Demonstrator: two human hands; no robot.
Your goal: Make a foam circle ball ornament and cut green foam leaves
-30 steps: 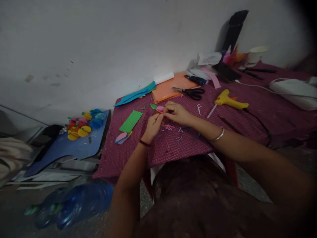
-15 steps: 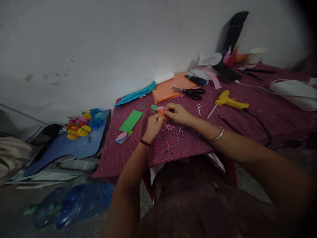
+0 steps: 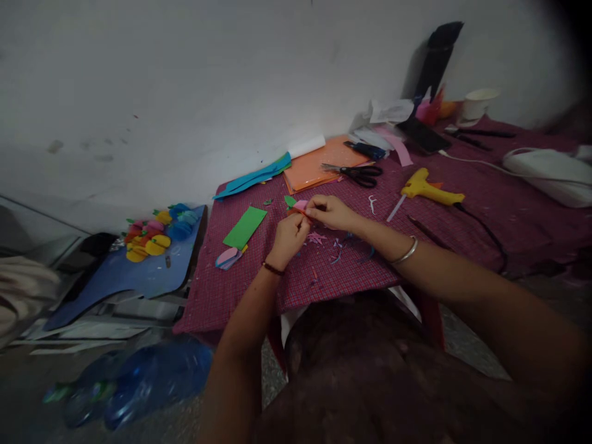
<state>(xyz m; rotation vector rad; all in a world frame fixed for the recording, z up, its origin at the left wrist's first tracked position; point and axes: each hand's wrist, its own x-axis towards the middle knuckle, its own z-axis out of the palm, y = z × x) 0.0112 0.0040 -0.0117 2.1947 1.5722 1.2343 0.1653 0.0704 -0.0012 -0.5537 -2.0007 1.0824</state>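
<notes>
Between the fingertips of my left hand (image 3: 290,235) and my right hand (image 3: 329,211) is a small orange paper piece (image 3: 300,211), pinched by both and partly hidden by the fingers. Just behind it lie a pink paper piece (image 3: 301,204) and a green leaf-shaped piece (image 3: 290,201). A green paper rectangle (image 3: 245,227) rests left of my left hand, with a small stack of pastel cut-outs (image 3: 228,258) below it. Pink and blue paper scraps (image 3: 317,238) are scattered under my hands. Black-handled scissors (image 3: 354,173) lie behind my right hand on orange sheets (image 3: 305,170).
A yellow glue gun (image 3: 430,187) with a cord lies on the right of the cloth-covered table (image 3: 259,290). Farther back are a dark phone (image 3: 423,135) and a white cup (image 3: 480,102). Colourful paper fruit shapes (image 3: 157,244) sit on a blue board (image 3: 120,287); large bottles (image 3: 157,376) lie below.
My hands have drawn slightly closer together, and my left hand has turned a little. The orange piece now shows less and looks tilted edge-on.
</notes>
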